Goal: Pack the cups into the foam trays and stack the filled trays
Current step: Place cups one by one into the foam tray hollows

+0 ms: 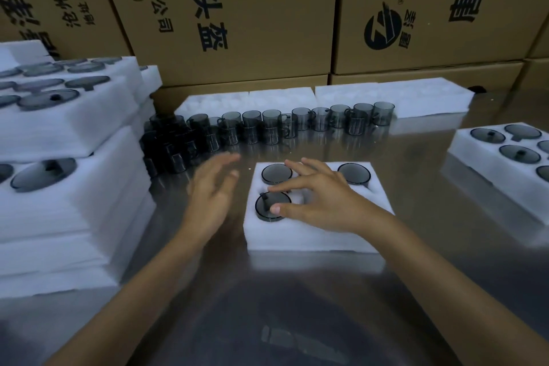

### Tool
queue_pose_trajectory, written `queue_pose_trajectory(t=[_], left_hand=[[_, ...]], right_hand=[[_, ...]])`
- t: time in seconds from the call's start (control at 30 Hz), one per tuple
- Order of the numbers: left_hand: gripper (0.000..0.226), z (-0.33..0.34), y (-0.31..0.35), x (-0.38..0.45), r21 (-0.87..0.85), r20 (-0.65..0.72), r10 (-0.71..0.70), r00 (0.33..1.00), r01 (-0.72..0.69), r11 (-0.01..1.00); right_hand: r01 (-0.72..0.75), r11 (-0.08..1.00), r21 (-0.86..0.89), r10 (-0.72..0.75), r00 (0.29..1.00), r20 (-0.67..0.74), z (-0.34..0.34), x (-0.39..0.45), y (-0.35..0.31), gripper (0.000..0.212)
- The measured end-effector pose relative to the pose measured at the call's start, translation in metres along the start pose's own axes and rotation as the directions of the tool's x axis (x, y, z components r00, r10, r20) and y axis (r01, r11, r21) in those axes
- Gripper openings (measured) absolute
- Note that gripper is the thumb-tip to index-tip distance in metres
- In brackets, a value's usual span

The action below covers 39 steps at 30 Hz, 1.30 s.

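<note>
Right hand (319, 202) lying spread-fingered over the foam tray (315, 235), thumb touching a dark cup (269, 208) sitting upside down in its front-left pocket, left hand (212, 190) hovering open and blurred beside it, loose cups (267, 125) standing upright in a row across the desk (326, 306) behind, filled trays (59, 157) stacking at left.

The white foam tray (312, 235) sits flat on the shiny table with three smoky grey glass cups (271, 206) sunk into its round pockets, bottoms up. Loads more loose cups (269, 126) stand in a rough row behind it, and filled trays (68, 187) are stacked off to the left.
</note>
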<state>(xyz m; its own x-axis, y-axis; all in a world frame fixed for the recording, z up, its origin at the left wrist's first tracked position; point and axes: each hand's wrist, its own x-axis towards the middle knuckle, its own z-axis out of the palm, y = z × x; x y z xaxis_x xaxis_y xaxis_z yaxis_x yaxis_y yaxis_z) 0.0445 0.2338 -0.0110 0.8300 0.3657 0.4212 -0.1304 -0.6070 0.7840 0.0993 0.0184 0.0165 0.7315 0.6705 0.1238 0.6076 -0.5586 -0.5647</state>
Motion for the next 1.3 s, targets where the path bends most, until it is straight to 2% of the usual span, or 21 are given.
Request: queue_pose_trajectory(t=[0.07, 0.13, 0.2, 0.27, 0.33, 0.43, 0.53, 0.67, 0.77, 0.87, 0.93, 1.0, 1.07, 1.1, 1.17, 1.23, 1.3], left_hand=[[0.049, -0.003, -0.004, 0.034, 0.215, -0.166, -0.109, 0.98, 0.144, 0.966], [0.062, -0.01, -0.014, 0.067, 0.394, -0.231, -0.228, 0.946, 0.306, 0.867], [0.065, -0.017, -0.029, 0.089, 0.5, -0.247, -0.345, 0.905, 0.425, 0.755], [0.06, -0.021, -0.041, 0.097, 0.606, -0.221, -0.393, 0.892, 0.442, 0.662], [0.048, -0.02, -0.05, 0.098, 0.651, -0.216, -0.353, 0.91, 0.404, 0.643], [0.02, -0.015, -0.057, 0.093, 0.597, -0.226, -0.226, 0.947, 0.319, 0.736], [0.005, -0.01, -0.054, 0.084, 0.515, -0.141, -0.152, 0.978, 0.204, 0.833], [0.005, -0.007, -0.029, 0.072, 0.326, -0.104, -0.092, 0.99, 0.121, 0.938], [0.016, -0.005, 0.008, 0.066, 0.169, -0.071, 0.006, 0.997, 0.006, 0.986], [0.037, -0.005, 0.053, 0.055, -0.086, 0.086, 0.046, 0.995, -0.039, 0.996], [0.05, -0.006, 0.076, 0.046, -0.234, 0.312, 0.101, 0.945, -0.027, 0.972], [0.063, -0.003, 0.089, 0.039, -0.327, 0.525, 0.171, 0.834, 0.012, 0.945], [0.072, 0.002, 0.094, 0.033, -0.364, 0.636, 0.208, 0.743, 0.051, 0.93], [0.073, 0.005, 0.094, 0.03, -0.375, 0.655, 0.217, 0.724, 0.063, 0.925], [0.072, 0.012, 0.093, 0.026, -0.398, 0.636, 0.218, 0.74, 0.073, 0.914], [0.065, 0.017, 0.091, 0.023, -0.402, 0.573, 0.176, 0.801, 0.087, 0.911], [0.05, 0.02, 0.088, 0.02, -0.374, 0.474, 0.12, 0.872, 0.077, 0.924]], right_hand=[[-0.041, 0.99, 0.138, 0.039, 0.999, 0.019, -0.007, 0.011, -0.001, 0.029], [-0.05, 0.951, 0.305, 0.064, 0.997, -0.036, -0.009, 0.022, -0.001, 0.024], [-0.044, 0.898, 0.439, 0.106, 0.987, -0.118, -0.005, 0.029, 0.001, 0.02], [-0.066, 0.885, 0.461, 0.166, 0.97, -0.179, 0.0, 0.032, 0.006, 0.02], [-0.089, 0.875, 0.475, 0.194, 0.965, -0.176, 0.002, 0.034, 0.01, 0.02], [-0.09, 0.838, 0.538, 0.204, 0.966, -0.157, -0.001, 0.034, 0.011, 0.019], [-0.108, 0.812, 0.574, 0.22, 0.967, -0.129, -0.006, 0.033, 0.01, 0.016], [-0.077, 0.796, 0.601, 0.217, 0.962, -0.164, -0.019, 0.027, 0.005, 0.017], [-0.043, 0.804, 0.593, 0.206, 0.955, -0.211, -0.036, 0.018, 0.0, 0.02], [-0.036, 0.8, 0.599, 0.198, 0.958, -0.206, -0.054, 0.007, -0.006, 0.024], [-0.03, 0.796, 0.604, 0.16, 0.974, -0.162, -0.063, 0.0, -0.005, 0.032], [-0.024, 0.776, 0.63, 0.084, 0.994, -0.065, -0.07, -0.009, 0.0, 0.044], [-0.026, 0.76, 0.649, 0.004, 0.999, 0.036, -0.073, -0.016, 0.007, 0.06], [-0.034, 0.772, 0.635, -0.012, 0.998, 0.069, -0.073, -0.019, 0.01, 0.067], [-0.066, 0.825, 0.561, 0.01, 0.995, 0.102, -0.071, -0.023, 0.014, 0.076], [-0.097, 0.873, 0.478, 0.065, 0.994, 0.084, -0.066, -0.024, 0.014, 0.077], [-0.128, 0.908, 0.399, 0.133, 0.991, 0.014, -0.064, -0.025, 0.013, 0.068]])
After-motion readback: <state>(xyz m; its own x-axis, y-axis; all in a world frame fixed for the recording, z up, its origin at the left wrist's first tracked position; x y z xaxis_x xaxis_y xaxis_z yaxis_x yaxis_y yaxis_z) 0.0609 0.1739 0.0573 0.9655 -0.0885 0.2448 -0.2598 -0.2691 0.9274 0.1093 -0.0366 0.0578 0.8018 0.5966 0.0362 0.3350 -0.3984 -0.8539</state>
